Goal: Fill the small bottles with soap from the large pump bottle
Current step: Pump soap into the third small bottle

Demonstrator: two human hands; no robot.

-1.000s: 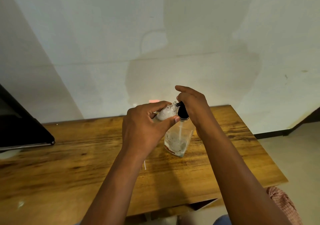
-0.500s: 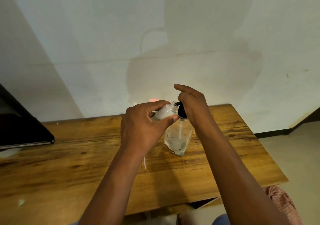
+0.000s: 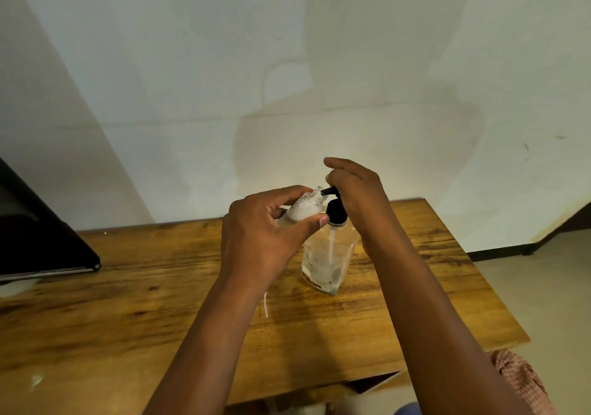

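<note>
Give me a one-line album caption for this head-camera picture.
Left hand tilts a small bottle against the black pump spout while the right hand rests on the pump.

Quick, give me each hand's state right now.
Left hand: holds the small bottle, tilted to the pump spout.
Right hand: rests on the pump of the big bottle; grip cannot be told.
</note>
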